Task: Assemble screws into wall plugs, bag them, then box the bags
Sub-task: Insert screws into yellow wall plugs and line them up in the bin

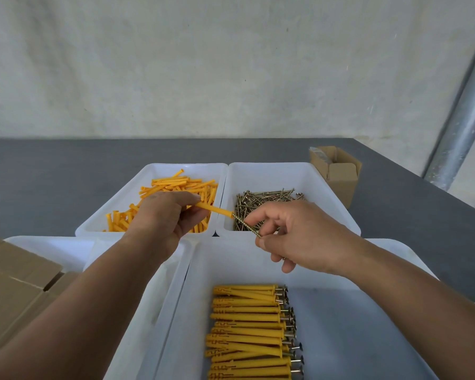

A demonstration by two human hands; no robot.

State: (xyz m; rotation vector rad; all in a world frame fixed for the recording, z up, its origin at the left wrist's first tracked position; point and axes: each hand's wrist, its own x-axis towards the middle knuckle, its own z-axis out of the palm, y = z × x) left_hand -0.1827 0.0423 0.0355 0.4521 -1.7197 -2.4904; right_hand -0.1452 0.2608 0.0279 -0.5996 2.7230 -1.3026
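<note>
While our left hand (165, 215) pinches an orange wall plug (210, 208) and our right hand (299, 237) pinches a screw (247, 226), tip at the plug's mouth at mid-frame, we judge assembly is in hand. Next we must push the screw straight home. Both hang above the tray rims (217, 233), open air around; the assembled pile (247, 333) lies lower centre.

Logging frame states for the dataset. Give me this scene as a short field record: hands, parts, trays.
left hand: holds one orange wall plug
right hand: pinches a screw, tip at the plug's end
far left tray: loose plugs
far right tray: loose screws
near tray: finished pieces, laid side by side
cardboard box: open, far right on the table
</note>
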